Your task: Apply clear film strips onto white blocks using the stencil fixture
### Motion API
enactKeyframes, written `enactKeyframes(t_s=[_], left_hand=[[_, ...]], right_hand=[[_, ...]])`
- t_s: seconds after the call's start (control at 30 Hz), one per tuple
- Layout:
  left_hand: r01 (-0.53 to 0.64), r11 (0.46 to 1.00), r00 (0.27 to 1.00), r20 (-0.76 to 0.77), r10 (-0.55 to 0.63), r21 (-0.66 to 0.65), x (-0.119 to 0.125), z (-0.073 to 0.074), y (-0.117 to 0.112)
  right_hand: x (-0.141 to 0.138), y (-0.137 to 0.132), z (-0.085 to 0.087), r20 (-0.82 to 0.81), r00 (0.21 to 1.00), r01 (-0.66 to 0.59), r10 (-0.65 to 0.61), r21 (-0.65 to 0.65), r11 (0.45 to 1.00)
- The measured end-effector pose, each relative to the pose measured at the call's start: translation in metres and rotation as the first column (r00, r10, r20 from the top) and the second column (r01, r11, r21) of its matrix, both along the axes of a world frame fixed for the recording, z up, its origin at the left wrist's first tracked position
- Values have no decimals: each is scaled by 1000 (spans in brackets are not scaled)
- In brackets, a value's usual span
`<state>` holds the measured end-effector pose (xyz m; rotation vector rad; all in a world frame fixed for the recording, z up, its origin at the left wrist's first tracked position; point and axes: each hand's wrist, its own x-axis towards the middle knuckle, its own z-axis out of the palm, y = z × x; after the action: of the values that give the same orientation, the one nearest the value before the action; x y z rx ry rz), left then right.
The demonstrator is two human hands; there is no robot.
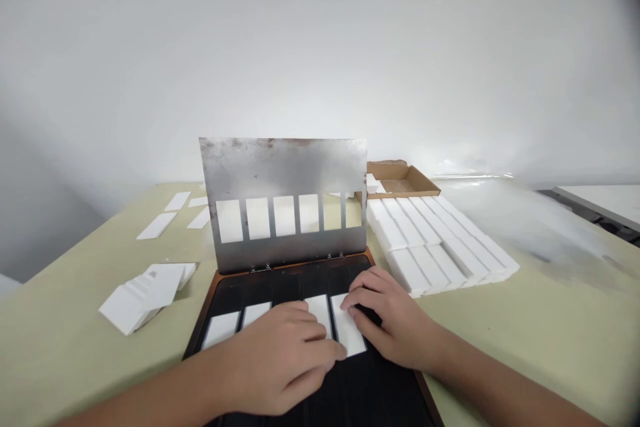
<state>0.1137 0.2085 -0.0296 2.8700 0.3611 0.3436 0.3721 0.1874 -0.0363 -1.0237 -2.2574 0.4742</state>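
A black hinged frame with an orange-brown border (216,280) lies on the table, its metal window plate (285,167) standing upright at the back. Several white cards (223,328) sit side by side in the black bed. My left hand (285,353) reaches across them, fingers curled, with a fingertip at the lower left edge of the rightmost white card (351,332). On that card's upper right side, my right hand (387,320) has bent fingers and thumb against it. The left hand hides parts of the middle cards.
Neat rows of white card stacks (435,240) stand at right, behind them an open cardboard box (405,180). A loose pile of white cards (147,293) lies left of the frame. Single cards (157,225) lie farther back. Clear plastic sheeting (540,227) covers the table's right side.
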Motion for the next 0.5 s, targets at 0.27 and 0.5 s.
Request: enactKeyframes(t_s=[0.27, 0.5], left_hand=[[-2, 1000, 1000, 24, 2, -4, -1, -1, -1], [-3, 1000, 999, 34, 3, -2, 0, 0, 0]], right_hand=[[1, -1, 2, -208, 973, 129, -96, 154, 980], [1, -1, -2, -150, 986, 85, -68, 112, 990]])
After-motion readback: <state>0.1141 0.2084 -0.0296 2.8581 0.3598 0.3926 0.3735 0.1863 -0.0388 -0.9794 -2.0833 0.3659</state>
